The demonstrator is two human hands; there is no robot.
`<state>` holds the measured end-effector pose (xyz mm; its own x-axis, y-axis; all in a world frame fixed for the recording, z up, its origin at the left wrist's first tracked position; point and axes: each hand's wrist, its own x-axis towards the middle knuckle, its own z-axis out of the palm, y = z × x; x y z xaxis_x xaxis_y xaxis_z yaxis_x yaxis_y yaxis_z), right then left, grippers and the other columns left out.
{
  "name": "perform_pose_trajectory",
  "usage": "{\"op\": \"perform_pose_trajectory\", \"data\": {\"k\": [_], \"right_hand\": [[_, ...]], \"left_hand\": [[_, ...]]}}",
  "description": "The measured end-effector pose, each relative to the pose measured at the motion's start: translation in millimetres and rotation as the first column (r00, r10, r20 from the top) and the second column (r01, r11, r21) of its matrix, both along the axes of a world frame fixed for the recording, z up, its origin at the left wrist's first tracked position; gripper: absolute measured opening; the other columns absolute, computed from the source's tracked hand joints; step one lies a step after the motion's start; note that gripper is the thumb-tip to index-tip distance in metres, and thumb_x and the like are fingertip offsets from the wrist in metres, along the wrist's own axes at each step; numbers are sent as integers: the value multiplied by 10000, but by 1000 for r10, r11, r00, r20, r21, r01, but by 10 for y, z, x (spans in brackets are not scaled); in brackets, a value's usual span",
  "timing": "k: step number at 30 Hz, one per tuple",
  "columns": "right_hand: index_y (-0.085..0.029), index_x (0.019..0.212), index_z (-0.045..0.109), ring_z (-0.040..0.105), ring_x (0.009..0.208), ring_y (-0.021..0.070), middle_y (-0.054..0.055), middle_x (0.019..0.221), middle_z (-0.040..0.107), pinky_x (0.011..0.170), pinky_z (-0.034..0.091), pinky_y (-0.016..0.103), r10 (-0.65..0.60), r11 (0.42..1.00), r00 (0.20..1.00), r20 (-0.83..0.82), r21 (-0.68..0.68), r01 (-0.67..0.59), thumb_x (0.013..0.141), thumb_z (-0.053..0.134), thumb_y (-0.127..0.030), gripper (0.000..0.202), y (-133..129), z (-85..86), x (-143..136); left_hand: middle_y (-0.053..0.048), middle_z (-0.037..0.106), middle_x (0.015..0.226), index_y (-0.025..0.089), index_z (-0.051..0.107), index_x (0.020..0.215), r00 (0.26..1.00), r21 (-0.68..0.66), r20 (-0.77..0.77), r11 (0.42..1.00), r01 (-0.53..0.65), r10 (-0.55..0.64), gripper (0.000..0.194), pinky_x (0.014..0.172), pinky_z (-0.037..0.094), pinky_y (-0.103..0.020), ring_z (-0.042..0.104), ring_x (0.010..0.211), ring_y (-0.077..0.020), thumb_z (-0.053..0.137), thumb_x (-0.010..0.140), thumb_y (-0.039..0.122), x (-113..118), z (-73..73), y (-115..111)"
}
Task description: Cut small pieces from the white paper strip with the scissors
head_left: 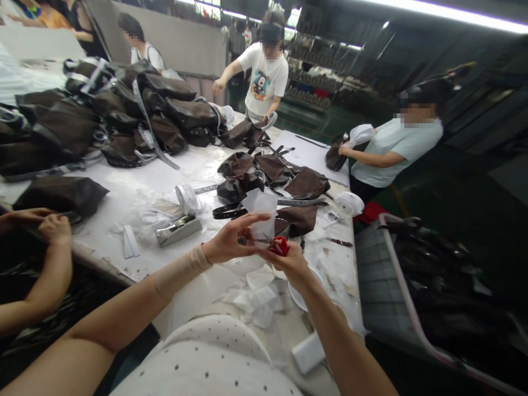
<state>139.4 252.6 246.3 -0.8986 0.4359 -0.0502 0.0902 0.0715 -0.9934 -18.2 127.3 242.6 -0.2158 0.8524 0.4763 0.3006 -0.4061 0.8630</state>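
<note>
Near the middle of the view, my left hand (231,239) pinches a translucent white sheet (262,206) between thumb and fingers. My right hand (291,261) is closed around small scissors with red handles (279,246), their tips pointing left toward the sheet and my left fingers. Just beyond my hands lie dark brown bags (296,220) and a black strap (228,212). Below my hands, loose white paper pieces (258,297) are scattered on the table. A tape dispenser (179,230) stands left of my left hand.
Brown bags (61,126) are heaped at the left. Small white fans (348,204) stand on the table (144,190). A person's hands (55,225) are at the left edge; two people work across the table. A large bin (406,297) stands at the right.
</note>
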Motion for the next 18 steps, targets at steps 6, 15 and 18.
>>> {"op": "perform_pose_trajectory", "data": {"k": [6,15,18], "right_hand": [[-173,656,607,448,567,114,-10,615,526,553,394,269,-215,962,941,-262,108,250,664,786,-426,310,102,187,7],[-165,694,583,339,430,65,-42,544,485,395,275,226,-229,973,961,-157,-2,232,603,808,-479,397,211,236,-249],[-163,657,578,284,373,52,-77,449,389,355,199,220,-220,975,968,-122,-68,213,603,817,-452,379,156,217,-276]], "left_hand": [[-152,595,1236,155,605,1231,994,-30,-101,998,-48,45,524,554,460,-196,533,660,-85,745,753,318,-45,-62,-9],[-105,692,931,130,713,1007,952,14,-288,994,-107,106,378,654,514,-284,617,721,-179,574,861,449,31,-127,9],[-80,676,870,156,714,915,946,-14,-302,991,-131,121,347,713,528,-311,623,781,-211,543,872,456,13,-156,27]]}}
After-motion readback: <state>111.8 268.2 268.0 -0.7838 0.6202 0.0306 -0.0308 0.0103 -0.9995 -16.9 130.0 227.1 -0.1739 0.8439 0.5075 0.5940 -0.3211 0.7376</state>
